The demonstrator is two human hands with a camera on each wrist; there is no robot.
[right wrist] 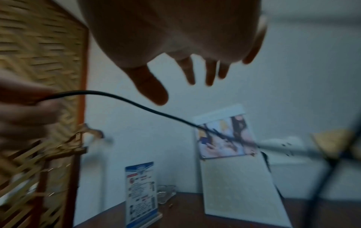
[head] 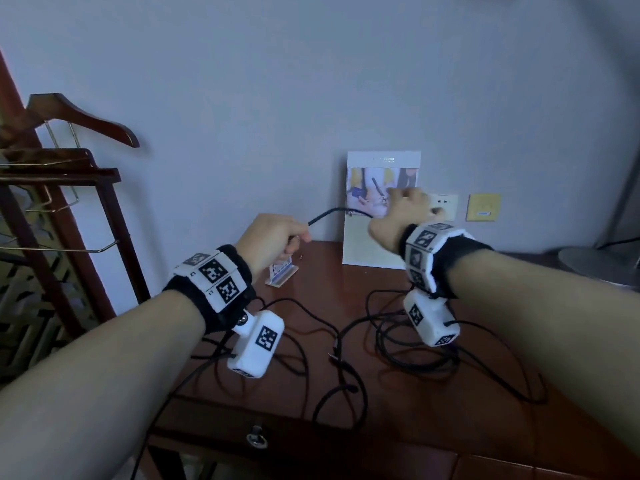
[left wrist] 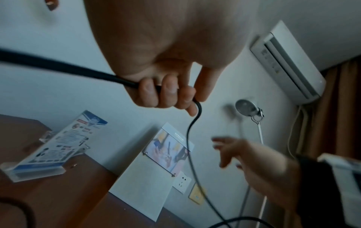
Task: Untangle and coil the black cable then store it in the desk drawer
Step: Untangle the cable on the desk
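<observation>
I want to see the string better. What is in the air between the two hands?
A span of the black cable arcs from the left hand, which grips it, toward the open right hand. The head view shows it.

Bare forearms — each wrist wears a black band (head: 460, 258) with white square-coded tags and a white camera box (head: 257, 344).

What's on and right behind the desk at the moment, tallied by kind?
Black cable: 1, tangled on the desk, one stretch in the left hand's grip
Acrylic sign stand: 1
Leaning white board: 1
White wall socket: 1
Yellow wall plate: 1
Drawer ring pull: 1
Total: 6
</observation>
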